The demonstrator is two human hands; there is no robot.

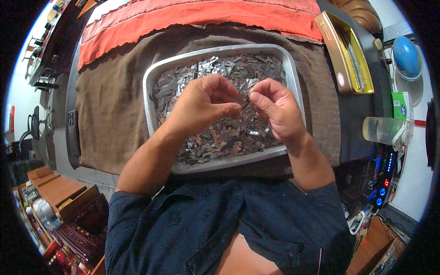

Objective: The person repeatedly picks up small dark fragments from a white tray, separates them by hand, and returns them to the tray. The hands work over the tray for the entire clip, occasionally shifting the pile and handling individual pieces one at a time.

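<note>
A brown cloth (110,114) is spread over the surface, with a red cloth (183,18) along the upper edge of the frame. At centre a metal tray (149,82) is filled with small flat metal pieces (215,137), grey and shiny, thin and stamped-looking. Above it, the left hand (201,107) and right hand (277,110) are both closed in a pinch on one small dark piece (242,101) held between the fingertips. It is judged light, stiff and perhaps sharp-edged, best taken by its flat faces.

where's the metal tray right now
In the head view the metal tray sits mid-frame on the brown cloth, under both hands, full of small metal pieces.
</note>
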